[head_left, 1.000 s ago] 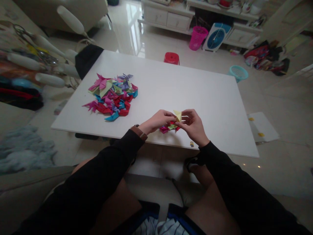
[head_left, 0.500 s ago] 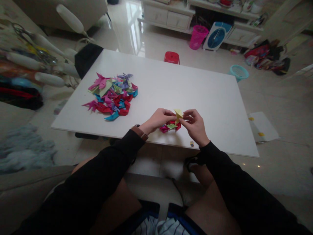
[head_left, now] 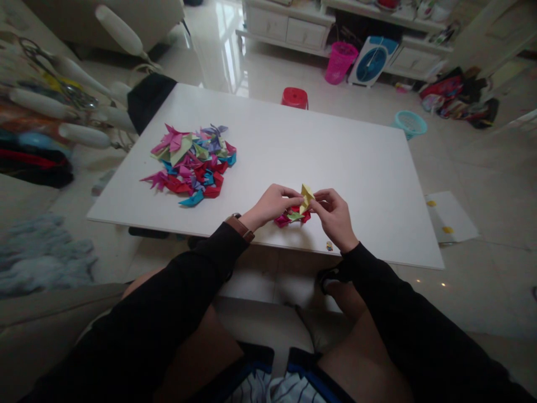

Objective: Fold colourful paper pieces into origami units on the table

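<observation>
A piece of folded yellow paper (head_left: 306, 197) is pinched between my two hands, just over the white table (head_left: 335, 148). My left hand (head_left: 274, 202), with a brown watch strap on its wrist, grips its left side between thumb and fingers. From the other side, my right hand (head_left: 335, 215) closes thumb and fingers on it. Below the yellow paper lies a small group of folded papers in green (head_left: 295, 216), red and magenta, partly hidden by my fingers. A large heap of colourful origami pieces (head_left: 197, 165) lies to the left on the table.
A small cartoon sticker (head_left: 329, 245) is on the table's near edge. Beyond the far edge stands a red stool (head_left: 295, 97). On the floor are a pink bin (head_left: 340, 62), a blue-and-white fan (head_left: 372, 61) and a light-blue basket (head_left: 410, 123).
The yellow paper has turned slightly between my fingers and shows a different face. My right thumb has shifted a little on it; both hands stay in nearly the same place.
</observation>
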`<act>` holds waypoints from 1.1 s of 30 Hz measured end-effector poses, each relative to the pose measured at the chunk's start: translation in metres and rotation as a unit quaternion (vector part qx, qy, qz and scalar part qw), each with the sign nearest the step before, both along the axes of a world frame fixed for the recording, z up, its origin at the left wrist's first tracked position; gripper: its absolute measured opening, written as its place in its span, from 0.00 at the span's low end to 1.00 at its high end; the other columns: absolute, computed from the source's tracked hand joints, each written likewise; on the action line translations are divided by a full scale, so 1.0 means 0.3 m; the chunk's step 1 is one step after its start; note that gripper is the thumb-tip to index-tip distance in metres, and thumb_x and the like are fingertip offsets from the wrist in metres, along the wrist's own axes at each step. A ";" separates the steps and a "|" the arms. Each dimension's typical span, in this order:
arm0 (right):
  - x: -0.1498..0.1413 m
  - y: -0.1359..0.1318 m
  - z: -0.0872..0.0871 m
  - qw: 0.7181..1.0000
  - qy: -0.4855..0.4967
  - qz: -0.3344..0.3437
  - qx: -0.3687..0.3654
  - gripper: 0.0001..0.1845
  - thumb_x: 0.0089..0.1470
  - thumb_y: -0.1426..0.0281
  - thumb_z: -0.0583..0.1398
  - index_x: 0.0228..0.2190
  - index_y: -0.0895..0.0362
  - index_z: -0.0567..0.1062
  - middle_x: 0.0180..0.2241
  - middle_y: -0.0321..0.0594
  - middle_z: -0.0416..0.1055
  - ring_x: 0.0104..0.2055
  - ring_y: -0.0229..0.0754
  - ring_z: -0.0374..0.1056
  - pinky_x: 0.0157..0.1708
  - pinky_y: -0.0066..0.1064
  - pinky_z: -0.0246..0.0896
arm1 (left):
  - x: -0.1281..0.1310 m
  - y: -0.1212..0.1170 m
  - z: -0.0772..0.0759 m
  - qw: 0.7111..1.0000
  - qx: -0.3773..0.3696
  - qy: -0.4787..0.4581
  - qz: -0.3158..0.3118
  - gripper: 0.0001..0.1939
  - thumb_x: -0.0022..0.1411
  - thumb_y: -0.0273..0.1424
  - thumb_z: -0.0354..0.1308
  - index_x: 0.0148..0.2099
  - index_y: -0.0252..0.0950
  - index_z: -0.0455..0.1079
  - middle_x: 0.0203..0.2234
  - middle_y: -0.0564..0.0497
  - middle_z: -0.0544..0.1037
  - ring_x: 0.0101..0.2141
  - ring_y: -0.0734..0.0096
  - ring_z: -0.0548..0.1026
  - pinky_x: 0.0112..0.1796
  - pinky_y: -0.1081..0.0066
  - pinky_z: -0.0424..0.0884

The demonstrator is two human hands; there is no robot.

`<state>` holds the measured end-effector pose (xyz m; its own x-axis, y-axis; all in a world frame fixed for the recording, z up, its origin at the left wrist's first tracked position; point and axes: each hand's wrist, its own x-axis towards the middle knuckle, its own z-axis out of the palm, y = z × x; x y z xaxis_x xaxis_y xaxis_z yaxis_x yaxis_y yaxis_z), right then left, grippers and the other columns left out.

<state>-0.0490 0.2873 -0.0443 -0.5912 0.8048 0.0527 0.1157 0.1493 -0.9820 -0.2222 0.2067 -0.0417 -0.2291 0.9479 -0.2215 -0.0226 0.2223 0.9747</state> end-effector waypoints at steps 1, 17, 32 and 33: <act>0.000 0.001 -0.002 1.000 -0.001 0.001 0.000 0.17 0.53 0.57 0.69 0.36 0.53 0.73 0.33 0.35 0.74 0.33 0.40 0.74 0.33 0.35 0.74 | 0.000 0.000 0.000 1.000 0.001 0.008 -0.001 0.12 0.59 0.33 0.66 0.41 0.30 0.83 0.29 0.45 0.82 0.23 0.77 0.70 0.28 0.74 0.67; -0.001 0.000 -0.008 1.000 -0.008 0.010 0.014 0.18 0.51 0.55 0.71 0.34 0.54 0.74 0.32 0.36 0.75 0.32 0.41 0.74 0.33 0.35 0.72 | 0.006 0.008 -0.006 0.989 0.045 0.138 -0.012 0.10 0.61 0.30 0.61 0.36 0.30 0.82 0.29 0.47 0.83 0.29 0.72 0.75 0.32 0.73 0.68; 0.000 0.008 0.003 0.999 -0.025 -0.015 0.037 0.16 0.53 0.57 0.70 0.33 0.53 0.73 0.33 0.36 0.74 0.32 0.40 0.73 0.34 0.35 0.72 | 0.014 0.011 -0.007 0.991 0.050 0.126 -0.004 0.13 0.63 0.32 0.58 0.36 0.31 0.82 0.31 0.45 0.83 0.31 0.70 0.76 0.32 0.73 0.68; 0.000 0.008 0.005 0.999 -0.028 -0.019 0.042 0.15 0.53 0.58 0.70 0.33 0.53 0.73 0.33 0.36 0.74 0.33 0.40 0.72 0.34 0.35 0.72 | 0.013 0.010 -0.006 0.991 0.046 0.128 -0.001 0.12 0.62 0.31 0.58 0.35 0.31 0.82 0.31 0.46 0.83 0.31 0.70 0.76 0.32 0.72 0.68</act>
